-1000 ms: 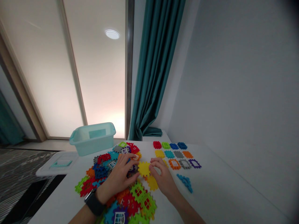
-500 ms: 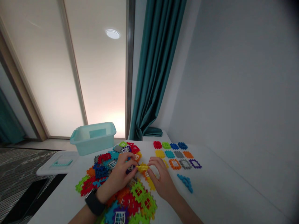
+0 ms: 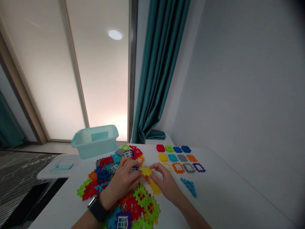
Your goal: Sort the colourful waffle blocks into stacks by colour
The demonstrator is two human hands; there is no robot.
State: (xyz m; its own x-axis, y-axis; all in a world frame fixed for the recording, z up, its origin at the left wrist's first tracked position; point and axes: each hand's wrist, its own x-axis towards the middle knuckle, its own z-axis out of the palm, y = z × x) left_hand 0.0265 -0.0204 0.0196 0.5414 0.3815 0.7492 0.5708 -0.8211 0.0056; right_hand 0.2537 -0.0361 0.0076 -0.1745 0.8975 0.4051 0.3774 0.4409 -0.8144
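Note:
Both my hands meet over a heap of coloured interlocking tiles (image 3: 111,178) on a white table (image 3: 221,197). My left hand (image 3: 124,179), with a dark watch on the wrist, and my right hand (image 3: 164,183) pinch a yellow tile (image 3: 145,171) between their fingertips, holding it just above the heap. Another yellow tile (image 3: 155,188) lies below my right hand.
Sorted tiles (image 3: 177,158) lie in rows to the right: red, green, blue, yellow, teal, grey, orange, plus frame pieces. A teal piece (image 3: 189,186) lies apart. A pale teal bin (image 3: 95,141) and its lid (image 3: 59,166) stand at the back left. A wall runs along the right.
The yellow tile was turned from flat-facing to edge-on and now lies flatter between the fingertips. Both hands shifted slightly toward the far side.

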